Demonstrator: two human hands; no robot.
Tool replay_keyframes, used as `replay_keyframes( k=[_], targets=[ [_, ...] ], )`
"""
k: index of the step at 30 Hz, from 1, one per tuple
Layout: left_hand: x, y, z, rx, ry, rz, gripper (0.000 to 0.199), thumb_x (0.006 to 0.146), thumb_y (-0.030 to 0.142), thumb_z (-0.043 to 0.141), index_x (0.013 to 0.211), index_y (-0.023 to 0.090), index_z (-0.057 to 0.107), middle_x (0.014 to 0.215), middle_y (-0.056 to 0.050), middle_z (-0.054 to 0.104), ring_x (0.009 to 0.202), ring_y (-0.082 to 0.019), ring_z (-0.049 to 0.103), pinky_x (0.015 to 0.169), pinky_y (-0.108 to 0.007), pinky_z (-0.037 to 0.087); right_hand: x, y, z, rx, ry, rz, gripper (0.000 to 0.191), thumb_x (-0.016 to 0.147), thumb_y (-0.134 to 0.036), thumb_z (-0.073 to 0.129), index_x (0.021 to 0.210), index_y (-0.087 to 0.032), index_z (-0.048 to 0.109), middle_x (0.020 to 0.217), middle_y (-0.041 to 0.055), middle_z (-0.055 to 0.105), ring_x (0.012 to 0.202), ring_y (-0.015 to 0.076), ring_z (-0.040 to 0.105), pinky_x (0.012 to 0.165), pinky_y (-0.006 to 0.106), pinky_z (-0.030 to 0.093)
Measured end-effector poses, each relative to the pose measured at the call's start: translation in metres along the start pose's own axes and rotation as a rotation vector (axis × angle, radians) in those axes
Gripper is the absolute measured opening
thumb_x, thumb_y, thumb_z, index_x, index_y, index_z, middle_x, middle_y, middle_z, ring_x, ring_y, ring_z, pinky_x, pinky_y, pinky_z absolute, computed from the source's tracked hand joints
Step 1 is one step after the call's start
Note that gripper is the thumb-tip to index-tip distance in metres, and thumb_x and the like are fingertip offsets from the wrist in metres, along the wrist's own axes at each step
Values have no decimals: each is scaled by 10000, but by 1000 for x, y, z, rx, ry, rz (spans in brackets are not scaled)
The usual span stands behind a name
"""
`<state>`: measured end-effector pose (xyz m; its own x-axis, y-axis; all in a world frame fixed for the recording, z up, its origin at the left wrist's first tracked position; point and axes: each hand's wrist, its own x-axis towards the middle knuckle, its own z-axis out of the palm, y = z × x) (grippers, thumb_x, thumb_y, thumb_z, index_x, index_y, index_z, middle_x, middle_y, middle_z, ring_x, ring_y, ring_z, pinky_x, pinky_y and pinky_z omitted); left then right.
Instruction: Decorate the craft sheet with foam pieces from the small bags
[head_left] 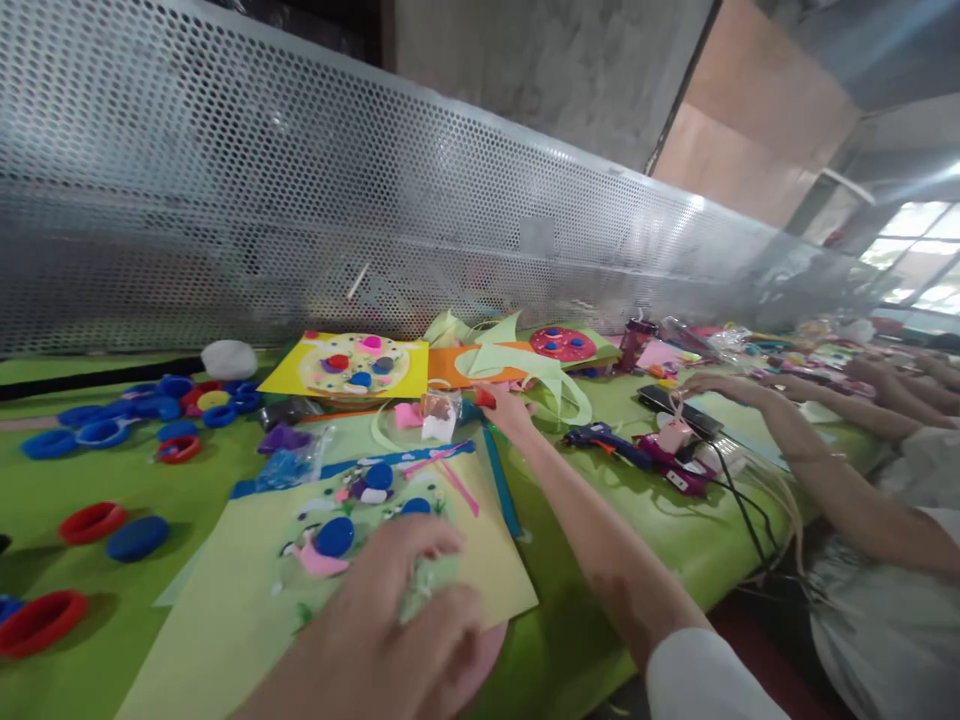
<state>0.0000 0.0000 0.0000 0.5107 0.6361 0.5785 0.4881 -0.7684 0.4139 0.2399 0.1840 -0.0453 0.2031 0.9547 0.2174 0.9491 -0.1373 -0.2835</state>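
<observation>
Head view: left hand [386, 625] held over decorated sheet [217, 590]

Its fingers are parted, curled. At the right hand [511, 414], a red piece [486, 398] is seen; whether gripped cannot be told. Beyond, a perforated panel [300, 200] is seen.

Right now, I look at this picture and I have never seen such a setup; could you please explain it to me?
There is no machine: these are a person's two bare hands. The single picture comes from a camera worn on that person's head, looking forward and down. The left hand, blurred, is above a pale yellow sheet bearing blue discs; it seems to hold nothing. The right hand reaches farther, with a small red object at its fingers; I cannot tell if it is held. On the green table also lie red rings and a glue gun. Farther right is a co-worker's hand.
</observation>
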Motion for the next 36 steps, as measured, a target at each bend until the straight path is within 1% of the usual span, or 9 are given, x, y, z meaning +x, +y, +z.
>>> replay_keyframes(
  k=[6, 9, 12, 15, 18, 21, 29, 34, 36],
  targets=[
    [9, -80, -5, 281, 54, 127, 121, 872, 246, 421, 921, 235, 531, 1069, -95, 485, 992, -288, 509, 847, -472, 448, -6, 4, -20, 209, 178, -66, 324, 887, -285, 528, 1189, -171, 501, 1215, 87, 517, 1046, 229, 542, 863, 452, 463],
    [11, -91, -9, 97, 66, -125, 198, 858, 383, 451, 1017, 281, 509, 1104, -65, 485, 999, -277, 510, 753, -387, 539, -18, -3, -33, 352, 178, -180, 394, 851, -165, 545, 1239, -196, 479, 1264, 105, 463, 1153, 234, 464, 956, 445, 396],
    [13, -84, -12, -123, -3, -484, 411, 804, 552, 477, 1159, 345, 462, 1239, -39, 425, 989, -273, 510, 486, -257, 560, -44, -23, -39, 503, 40, -370, 440, 764, -89, 602, 1188, -179, 521, 1188, 98, 518, 1131, 205, 483, 929, 356, 430],
    [16, -80, -12, -296, 21, -657, 510, 783, 620, 459, 1210, 342, 453, 1249, -43, 453, 985, -273, 528, 507, -253, 552, -75, -43, -46, 637, -142, -591, 464, 714, -99, 661, 1148, -218, 548, 1147, 46, 563, 1055, 168, 538, 878, 286, 458],
    [19, -85, -10, -412, 27, -724, 435, 766, 628, 480, 1000, 280, 599, 937, -36, 602, 832, -233, 572, 544, -230, 518, -96, -54, -55, 893, -414, -745, 342, 771, -90, 588, 1094, -201, 573, 1097, 43, 582, 968, 143, 571, 808, 253, 478],
    [20, -91, -8, -521, -87, -723, 364, 767, 599, 515, 763, 243, 593, 622, 15, 525, 607, -166, 517, 509, -202, 469, -102, -56, -59, 1151, -622, -786, 202, 799, -136, 563, 995, -157, 609, 1028, 58, 569, 954, 147, 561, 825, 274, 468],
    [18, -87, -8, -610, -149, -731, 362, 780, 567, 524, 687, 217, 521, 644, 12, 509, 582, -154, 476, 521, -227, 455, -98, -53, -37, 966, -339, -708, 563, 760, -152, 614, 1259, -224, 364, 1247, 99, 444, 957, 140, 548, 815, 299, 480],
    [15, -71, -2, -681, -93, -736, 380, 760, 562, 550, 653, 207, 464, 551, 40, 477, 505, -128, 420, 480, -201, 370, -113, -66, -40, 727, -139, -761, 226, 755, -269, 656, 887, -179, 496, 1202, 139, 424, 1264, 237, 311, 988, 394, 345],
    [13, -67, 2, -714, -66, -700, 372, 759, 537, 566, 647, 200, 455, 535, 50, 445, 477, -113, 376, 453, -190, 306, -120, -72, -41, 648, -115, -758, 246, 740, -331, 684, 780, -176, 497, 1146, 137, 455, 1205, 232, 379, 976, 378, 349]
  ],
)
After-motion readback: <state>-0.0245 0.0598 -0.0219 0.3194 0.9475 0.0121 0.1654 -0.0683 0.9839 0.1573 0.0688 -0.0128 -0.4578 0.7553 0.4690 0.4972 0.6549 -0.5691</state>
